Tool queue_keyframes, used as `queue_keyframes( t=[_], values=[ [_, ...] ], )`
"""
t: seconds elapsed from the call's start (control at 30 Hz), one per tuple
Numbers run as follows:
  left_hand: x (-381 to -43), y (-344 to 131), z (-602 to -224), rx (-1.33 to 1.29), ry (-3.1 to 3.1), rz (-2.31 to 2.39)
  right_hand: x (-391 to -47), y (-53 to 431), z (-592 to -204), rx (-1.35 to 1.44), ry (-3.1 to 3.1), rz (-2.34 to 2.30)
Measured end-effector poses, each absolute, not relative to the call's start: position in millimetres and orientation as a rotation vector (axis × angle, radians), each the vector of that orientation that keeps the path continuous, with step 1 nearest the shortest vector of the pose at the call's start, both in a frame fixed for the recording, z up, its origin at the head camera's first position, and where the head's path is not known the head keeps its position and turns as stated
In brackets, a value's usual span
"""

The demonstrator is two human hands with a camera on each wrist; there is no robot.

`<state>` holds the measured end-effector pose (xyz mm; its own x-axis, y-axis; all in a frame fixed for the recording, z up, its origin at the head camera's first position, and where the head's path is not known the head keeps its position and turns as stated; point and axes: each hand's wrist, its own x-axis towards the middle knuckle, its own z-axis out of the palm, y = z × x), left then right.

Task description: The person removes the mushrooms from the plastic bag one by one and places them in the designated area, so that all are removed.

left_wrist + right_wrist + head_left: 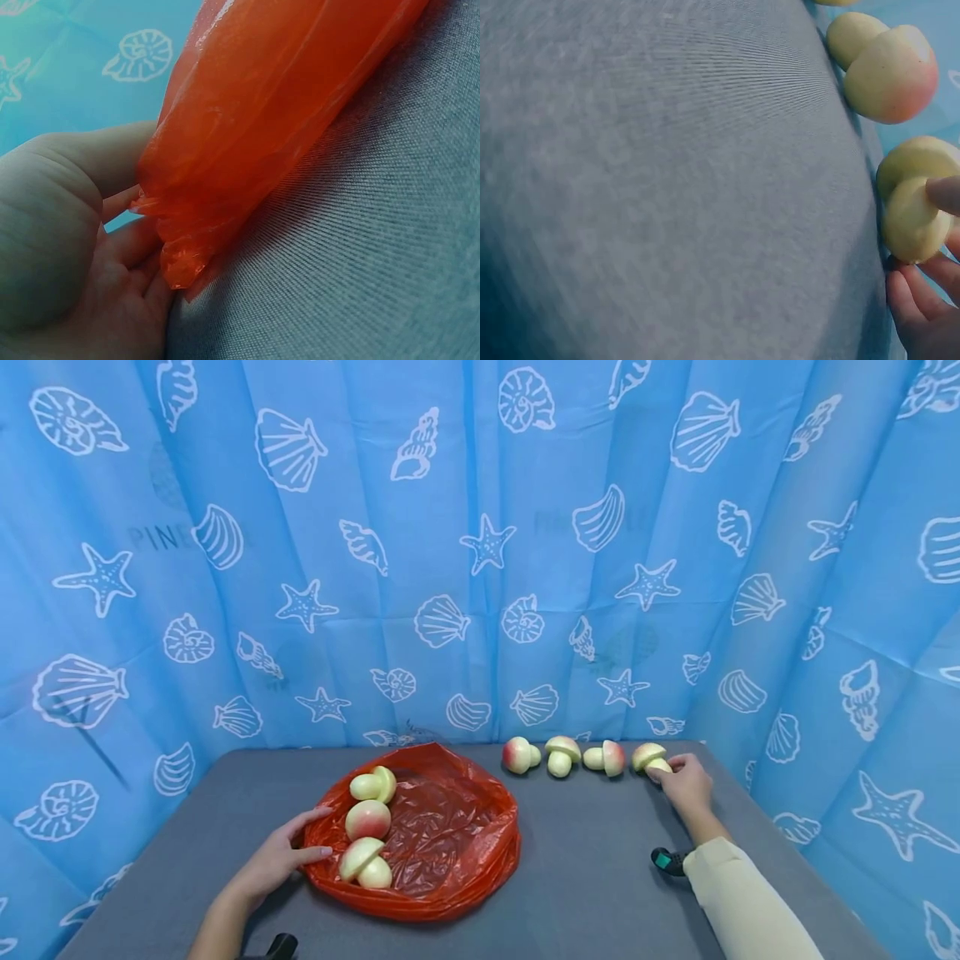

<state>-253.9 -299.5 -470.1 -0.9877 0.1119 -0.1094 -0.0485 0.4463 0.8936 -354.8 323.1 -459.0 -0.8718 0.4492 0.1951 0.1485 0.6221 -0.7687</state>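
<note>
My left hand (272,862) holds the near-left rim of a red plastic bag (480,893), which lies spread wide on the table. In the left wrist view, the thumb and fingers lie around the gathered edge of the bag (232,135). Three toy mushrooms with pale stems and pinkish caps, such as this one (367,820), sit along the bag's left inside. At the far right, my right hand (688,785) pinches the stem of another toy mushroom (647,753); the right wrist view shows thumb and fingers on that pale stem (913,221).
Three more toy mushrooms stand or lie in a row along the table's back edge: one (519,755), a second (562,755) and a third (606,758). A blue shell-print curtain (480,568) hangs behind the grey table (592,877).
</note>
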Motion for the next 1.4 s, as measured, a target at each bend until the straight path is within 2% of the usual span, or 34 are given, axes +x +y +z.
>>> queue_keyframes(
  t=[0.77,1.4],
  values=[
    [-252.9,-298.4,-468.2,0.053,2.541,1.574,-364.0,319.3,-460.0,-0.525,-2.516,1.140],
    [-252.6,-298.5,-467.5,0.071,2.520,1.588,-345.2,330.8,-454.1,-0.473,-2.506,1.303]
  ],
)
